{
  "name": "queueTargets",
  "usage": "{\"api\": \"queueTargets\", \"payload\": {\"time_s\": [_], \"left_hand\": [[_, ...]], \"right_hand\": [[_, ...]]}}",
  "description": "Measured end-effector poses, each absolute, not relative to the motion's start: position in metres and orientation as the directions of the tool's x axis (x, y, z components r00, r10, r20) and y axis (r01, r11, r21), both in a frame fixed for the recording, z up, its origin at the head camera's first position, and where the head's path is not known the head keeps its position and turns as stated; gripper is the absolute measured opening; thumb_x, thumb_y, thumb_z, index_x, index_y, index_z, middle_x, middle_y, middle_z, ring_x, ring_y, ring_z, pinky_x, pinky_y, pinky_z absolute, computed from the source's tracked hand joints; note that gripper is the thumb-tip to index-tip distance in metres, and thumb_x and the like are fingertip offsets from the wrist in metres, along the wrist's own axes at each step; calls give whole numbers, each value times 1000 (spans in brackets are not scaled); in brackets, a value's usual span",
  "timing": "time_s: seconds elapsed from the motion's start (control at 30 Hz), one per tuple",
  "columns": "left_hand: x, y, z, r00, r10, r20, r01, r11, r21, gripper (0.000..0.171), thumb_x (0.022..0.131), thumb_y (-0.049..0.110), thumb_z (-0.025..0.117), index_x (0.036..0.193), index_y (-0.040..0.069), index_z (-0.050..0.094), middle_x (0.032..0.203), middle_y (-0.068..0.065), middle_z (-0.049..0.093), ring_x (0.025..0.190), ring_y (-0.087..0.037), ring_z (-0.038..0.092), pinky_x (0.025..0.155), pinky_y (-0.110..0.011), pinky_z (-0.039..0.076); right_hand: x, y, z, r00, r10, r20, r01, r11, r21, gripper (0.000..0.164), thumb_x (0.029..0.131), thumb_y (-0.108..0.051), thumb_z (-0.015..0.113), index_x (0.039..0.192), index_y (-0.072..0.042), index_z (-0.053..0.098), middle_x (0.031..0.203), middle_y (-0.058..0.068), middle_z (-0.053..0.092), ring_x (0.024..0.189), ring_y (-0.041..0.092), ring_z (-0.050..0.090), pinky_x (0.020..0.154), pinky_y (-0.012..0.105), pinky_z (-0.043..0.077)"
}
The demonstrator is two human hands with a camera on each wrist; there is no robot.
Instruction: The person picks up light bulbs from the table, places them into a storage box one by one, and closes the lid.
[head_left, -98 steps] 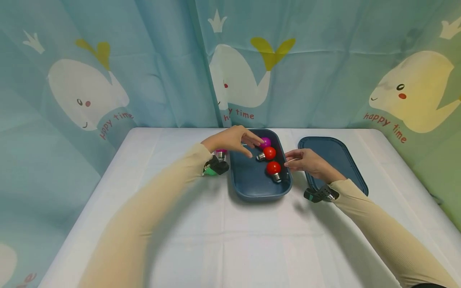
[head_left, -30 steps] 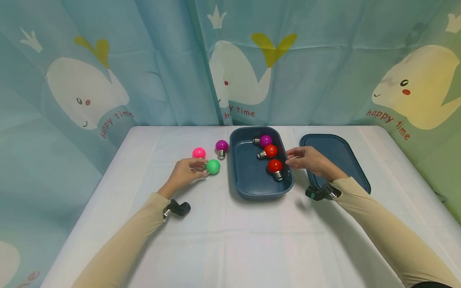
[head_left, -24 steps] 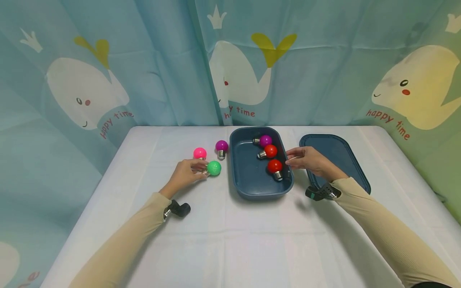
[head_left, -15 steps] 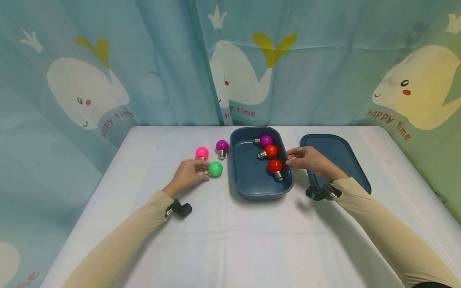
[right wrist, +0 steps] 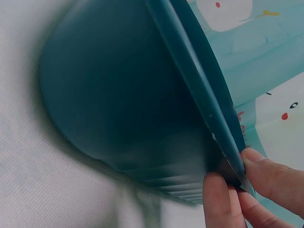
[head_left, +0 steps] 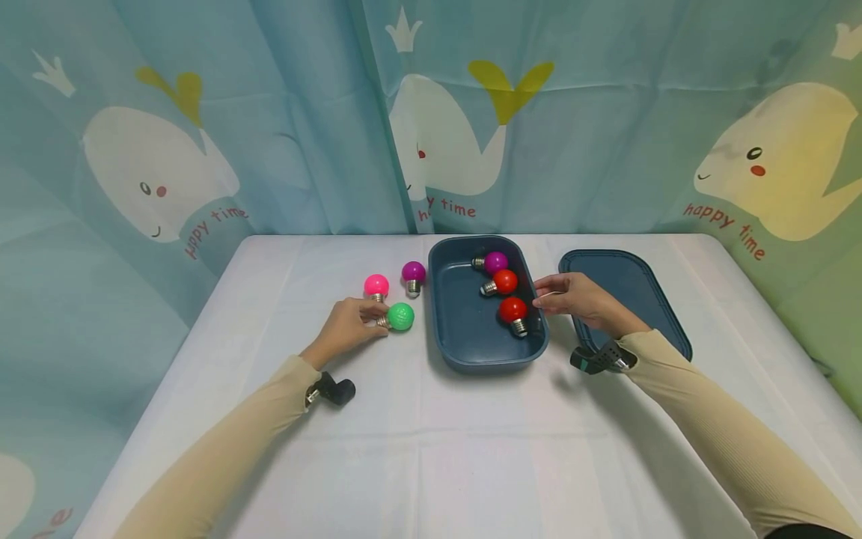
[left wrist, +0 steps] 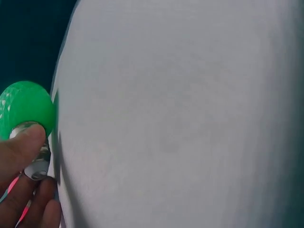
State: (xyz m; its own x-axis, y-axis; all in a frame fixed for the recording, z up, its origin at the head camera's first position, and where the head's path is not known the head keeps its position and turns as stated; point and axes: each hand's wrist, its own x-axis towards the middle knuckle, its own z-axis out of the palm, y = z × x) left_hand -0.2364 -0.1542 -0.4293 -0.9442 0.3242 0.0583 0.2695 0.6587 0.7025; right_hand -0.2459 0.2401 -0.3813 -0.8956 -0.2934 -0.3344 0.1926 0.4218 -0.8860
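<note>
My left hand [head_left: 346,328] pinches the metal screw base of a green light bulb [head_left: 401,317], left of the dark blue box [head_left: 465,346]. The left wrist view shows the thumb over that base, the green globe [left wrist: 29,104] pointing away from the palm. At the box's right side, my right hand [head_left: 582,301] grips the rim between thumb and fingers; in the right wrist view the box wall [right wrist: 118,80] fills much of the picture. Inside the box lie a purple bulb [head_left: 496,261] and two red bulbs, one upper [head_left: 506,281] and one lower [head_left: 513,309].
On the white tablecloth [head_left: 431,457], a pink bulb [head_left: 376,285] lies just behind the left fingers, its base partly covered. Another purple bulb [head_left: 414,272] lies by the box's left wall. A dark blue lid [head_left: 626,292] lies to the right. A whale-print curtain [head_left: 303,150] hangs behind.
From above the box, where it was 3.3 s ago, my left hand has come back left and taken the green bulb. In the last second that bulb shifted slightly. My right hand stayed on the rim.
</note>
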Motion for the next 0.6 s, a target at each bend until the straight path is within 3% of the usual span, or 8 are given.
{"api": "queueTargets", "payload": {"time_s": [0.3, 0.6], "left_hand": [[-236, -163, -423, -943, 329, 43, 237, 578, 781, 37, 73, 7, 77, 109, 0, 68, 107, -19, 69, 98, -32, 67, 87, -37, 55], [-236, -168, -409, -953, 302, -1, 187, 593, 784, 35, 75, 14, 77, 109, 7, 70, 110, -12, 70, 106, -31, 65, 93, -42, 52]], "right_hand": [[-248, 239, -382, -898, -278, -339, 202, 424, -883, 55, 87, -7, 64, 133, 12, 40, 93, -2, 58, 78, 2, 61, 78, 20, 56], [-247, 238, -381, -893, -284, -348, 208, 426, -881, 57, 87, -7, 64, 134, 12, 38, 93, -4, 57, 78, 1, 60, 79, 20, 55]]}}
